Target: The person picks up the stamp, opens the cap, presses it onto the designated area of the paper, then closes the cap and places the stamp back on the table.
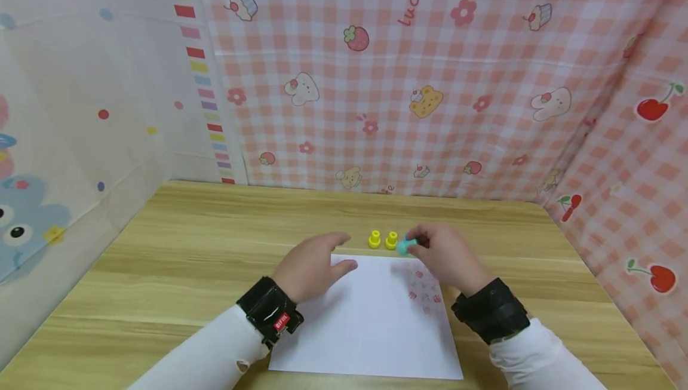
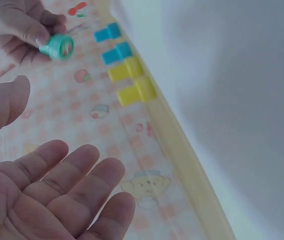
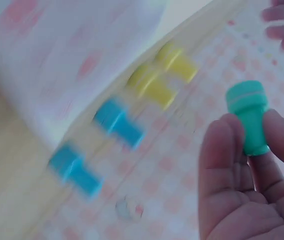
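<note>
My right hand [image 1: 447,257] pinches a teal-green toy stamp [image 3: 248,116] by its narrow handle, between thumb and fingers. Its wider end points away from the palm, and a reddish pattern shows faintly on that face in the left wrist view. Over the far left part of a white sheet of paper [image 1: 365,324], my left hand [image 1: 307,267] hovers with fingers extended and nothing in it. Small red and pink printed marks [image 1: 419,274] cover the sheet's right side, partly hidden by the right hand.
Two yellow stamps [image 1: 374,239] stand beyond the paper's far edge. Beside them are two blue stamps [image 2: 117,53], mostly hidden behind the right hand in the head view. The wooden table [image 1: 177,246] ends at a pink checked cloth [image 1: 333,121].
</note>
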